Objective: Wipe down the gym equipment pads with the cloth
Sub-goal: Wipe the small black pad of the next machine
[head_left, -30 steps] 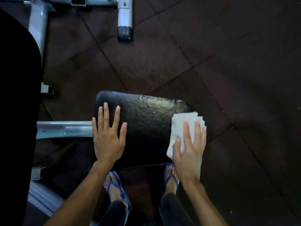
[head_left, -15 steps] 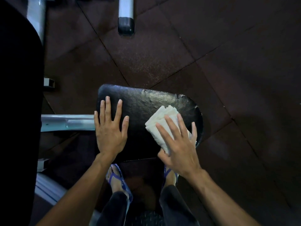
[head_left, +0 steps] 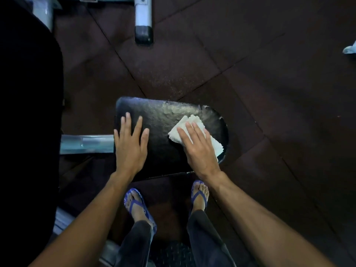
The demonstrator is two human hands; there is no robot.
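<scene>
A black, worn pad point(head_left: 163, 120) with a rounded right end sits in the middle of the view on a grey metal arm point(head_left: 86, 143). My left hand point(head_left: 131, 145) lies flat on the pad's left end, fingers spread. My right hand point(head_left: 198, 149) presses a folded white cloth point(head_left: 192, 122) flat against the right part of the pad. The cloth's far corner and right edge show beyond my fingers; the rest is under my palm.
A large black pad point(head_left: 28, 112) fills the left side. A grey frame leg with a black end cap point(head_left: 144, 26) rests on the dark rubber floor tiles point(head_left: 269, 93) ahead. My feet in blue sandals point(head_left: 138, 207) stand just below the pad. A pale object point(head_left: 349, 49) sits at the right edge.
My right hand slid the cloth from the pad's right edge toward the middle, then back a little to the right. My left hand stayed pressed on the left end.
</scene>
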